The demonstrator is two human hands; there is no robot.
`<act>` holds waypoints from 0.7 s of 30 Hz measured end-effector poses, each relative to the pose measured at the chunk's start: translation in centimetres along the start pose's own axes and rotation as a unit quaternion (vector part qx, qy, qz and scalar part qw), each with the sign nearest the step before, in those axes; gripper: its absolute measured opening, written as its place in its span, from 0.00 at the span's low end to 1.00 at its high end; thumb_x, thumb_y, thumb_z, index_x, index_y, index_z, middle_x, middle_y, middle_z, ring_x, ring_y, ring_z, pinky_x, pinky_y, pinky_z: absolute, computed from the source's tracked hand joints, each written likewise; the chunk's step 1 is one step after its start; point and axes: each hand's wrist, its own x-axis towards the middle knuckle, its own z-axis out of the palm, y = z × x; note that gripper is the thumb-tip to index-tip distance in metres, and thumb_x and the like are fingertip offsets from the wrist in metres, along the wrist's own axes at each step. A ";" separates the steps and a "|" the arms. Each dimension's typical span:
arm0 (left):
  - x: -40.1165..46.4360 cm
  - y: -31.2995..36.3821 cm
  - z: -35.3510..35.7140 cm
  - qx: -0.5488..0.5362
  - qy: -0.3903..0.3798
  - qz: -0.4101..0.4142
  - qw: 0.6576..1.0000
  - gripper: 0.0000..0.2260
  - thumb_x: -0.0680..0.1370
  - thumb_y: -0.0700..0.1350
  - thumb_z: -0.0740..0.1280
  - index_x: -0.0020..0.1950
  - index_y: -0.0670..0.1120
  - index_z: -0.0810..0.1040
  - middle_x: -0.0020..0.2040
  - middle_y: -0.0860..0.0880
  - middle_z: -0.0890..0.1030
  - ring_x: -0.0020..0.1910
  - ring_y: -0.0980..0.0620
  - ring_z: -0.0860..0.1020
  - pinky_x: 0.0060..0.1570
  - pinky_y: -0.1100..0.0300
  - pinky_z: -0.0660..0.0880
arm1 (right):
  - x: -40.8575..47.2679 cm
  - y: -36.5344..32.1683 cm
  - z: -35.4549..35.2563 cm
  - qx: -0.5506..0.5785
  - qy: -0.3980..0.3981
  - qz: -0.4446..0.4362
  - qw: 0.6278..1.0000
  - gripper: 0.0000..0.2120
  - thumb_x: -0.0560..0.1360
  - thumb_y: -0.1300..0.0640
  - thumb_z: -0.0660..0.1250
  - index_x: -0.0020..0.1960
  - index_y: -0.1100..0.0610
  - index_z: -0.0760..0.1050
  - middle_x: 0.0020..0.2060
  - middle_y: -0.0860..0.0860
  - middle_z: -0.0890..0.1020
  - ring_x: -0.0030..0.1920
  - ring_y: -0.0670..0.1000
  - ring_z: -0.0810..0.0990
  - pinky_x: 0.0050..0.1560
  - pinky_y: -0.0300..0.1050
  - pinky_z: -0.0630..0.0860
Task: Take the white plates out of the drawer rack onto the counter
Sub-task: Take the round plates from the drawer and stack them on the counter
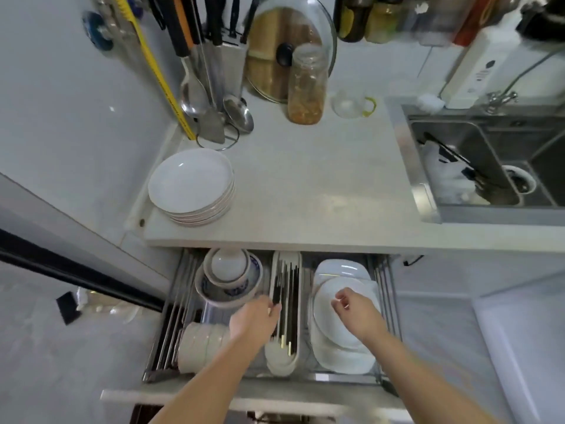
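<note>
Head view: a stack of white plates (191, 186) sits on my worktop (321, 185) at centre left, more (339, 319) wait in the drawer rack (383, 301) below my loosely curled, empty right hand (356, 312); left hand (255, 321) unclear.

Bright, even light; soft blur throughout, wide-angle bending at edges.
</note>
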 end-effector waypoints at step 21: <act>8.2 6.3 14.9 0.111 -0.144 -0.018 0.983 0.13 0.80 0.49 0.54 0.55 0.42 0.72 0.47 0.44 0.80 0.44 0.44 0.78 0.38 0.57 0.70 | 4.5 15.6 5.1 0.053 -0.066 0.224 0.971 0.17 0.79 0.56 0.55 0.66 0.61 0.64 0.59 0.61 0.78 0.58 0.62 0.78 0.57 0.53 0.74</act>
